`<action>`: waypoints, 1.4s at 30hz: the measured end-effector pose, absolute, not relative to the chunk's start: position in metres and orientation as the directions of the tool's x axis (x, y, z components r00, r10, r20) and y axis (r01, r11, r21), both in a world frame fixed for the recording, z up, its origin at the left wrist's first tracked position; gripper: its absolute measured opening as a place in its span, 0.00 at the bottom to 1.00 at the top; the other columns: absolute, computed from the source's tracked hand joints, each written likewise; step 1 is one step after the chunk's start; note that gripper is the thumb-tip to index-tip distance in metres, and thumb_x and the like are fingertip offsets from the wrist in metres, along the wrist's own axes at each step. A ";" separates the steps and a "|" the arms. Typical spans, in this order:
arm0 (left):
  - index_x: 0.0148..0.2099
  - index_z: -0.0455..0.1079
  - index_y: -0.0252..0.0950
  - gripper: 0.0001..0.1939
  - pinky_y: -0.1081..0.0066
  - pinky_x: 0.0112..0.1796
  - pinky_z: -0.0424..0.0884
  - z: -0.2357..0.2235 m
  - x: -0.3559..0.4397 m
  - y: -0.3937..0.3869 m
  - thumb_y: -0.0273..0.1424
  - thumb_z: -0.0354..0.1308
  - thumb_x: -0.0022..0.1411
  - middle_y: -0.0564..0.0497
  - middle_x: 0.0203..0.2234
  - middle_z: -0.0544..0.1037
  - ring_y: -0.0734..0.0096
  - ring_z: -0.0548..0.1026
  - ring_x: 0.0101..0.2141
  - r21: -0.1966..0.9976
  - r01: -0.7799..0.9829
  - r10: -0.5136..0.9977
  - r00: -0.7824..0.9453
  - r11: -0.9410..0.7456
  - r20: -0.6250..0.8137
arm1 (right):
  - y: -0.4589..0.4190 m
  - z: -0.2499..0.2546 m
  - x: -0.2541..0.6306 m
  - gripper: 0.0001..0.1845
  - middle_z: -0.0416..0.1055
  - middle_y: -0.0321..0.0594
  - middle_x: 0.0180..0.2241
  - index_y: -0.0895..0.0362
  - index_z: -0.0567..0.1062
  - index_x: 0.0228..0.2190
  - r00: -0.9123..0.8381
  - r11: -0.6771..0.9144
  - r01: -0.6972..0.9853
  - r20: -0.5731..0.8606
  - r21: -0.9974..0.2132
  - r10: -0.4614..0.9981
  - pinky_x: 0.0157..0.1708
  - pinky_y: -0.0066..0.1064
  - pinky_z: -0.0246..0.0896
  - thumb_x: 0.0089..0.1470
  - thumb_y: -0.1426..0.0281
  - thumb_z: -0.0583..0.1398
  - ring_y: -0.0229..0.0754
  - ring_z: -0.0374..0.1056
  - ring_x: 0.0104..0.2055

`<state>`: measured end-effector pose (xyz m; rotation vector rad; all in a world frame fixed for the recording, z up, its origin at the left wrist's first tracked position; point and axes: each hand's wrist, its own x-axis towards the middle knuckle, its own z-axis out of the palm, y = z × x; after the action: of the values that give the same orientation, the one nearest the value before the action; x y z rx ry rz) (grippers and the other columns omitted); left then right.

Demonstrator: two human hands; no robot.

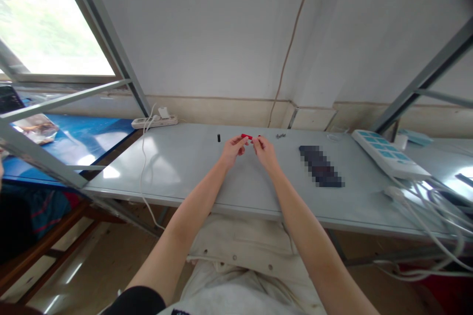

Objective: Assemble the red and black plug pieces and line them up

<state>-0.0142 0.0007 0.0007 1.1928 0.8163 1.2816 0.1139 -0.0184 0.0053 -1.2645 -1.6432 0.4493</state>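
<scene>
Over the far middle of the grey table (192,167), my left hand (232,149) and my right hand (263,150) meet, fingers pinched. Between their fingertips is a small red object (247,136), held by the left hand's thumb and fingers; the right hand's fingertips close near its other end, on a tiny piece I cannot make out. A small black cylinder (219,138) stands on the table just left of the hands. A few small dark screws or parts (281,135) lie to the right, near the back edge.
A dark flat object (320,166), blurred out, lies right of the hands. A white power strip with blue buttons (388,153) and several white cables (424,206) fill the right end. Another power strip (155,120) sits at the back left. A blue table (74,140) stands left.
</scene>
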 end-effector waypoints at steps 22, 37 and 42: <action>0.33 0.67 0.33 0.14 0.77 0.20 0.58 -0.002 -0.009 -0.001 0.40 0.55 0.49 0.52 0.24 0.71 0.84 0.59 0.17 0.930 0.110 0.921 -0.139 -0.350 0.363 | -0.010 0.002 0.145 0.10 0.70 0.40 0.27 0.59 0.73 0.32 0.026 0.259 0.809 0.472 -0.527 0.881 0.33 0.28 0.56 0.48 0.70 0.55 0.37 0.63 0.30; 0.32 0.70 0.36 0.08 0.72 0.33 0.64 -0.012 0.026 0.013 0.33 0.52 0.52 0.49 0.29 0.76 0.69 0.71 0.32 0.584 0.727 0.930 0.235 -0.362 0.283 | -0.011 0.000 0.159 0.11 0.72 0.46 0.34 0.58 0.74 0.32 0.191 -0.149 0.907 0.070 -0.394 0.979 0.34 0.28 0.57 0.47 0.66 0.58 0.42 0.67 0.38; 0.32 0.71 0.35 0.10 0.71 0.33 0.64 -0.015 0.031 0.014 0.35 0.53 0.51 0.47 0.29 0.75 0.67 0.71 0.32 0.529 0.791 0.947 0.200 -0.308 0.251 | -0.013 -0.001 0.155 0.13 0.72 0.46 0.34 0.57 0.74 0.32 0.206 -0.166 0.915 0.074 -0.368 0.976 0.35 0.29 0.58 0.47 0.63 0.57 0.44 0.67 0.39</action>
<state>0.0309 0.0137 -0.0150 2.1957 1.6459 0.7857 0.1550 -0.0130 -0.0014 -2.1558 -1.7729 0.2562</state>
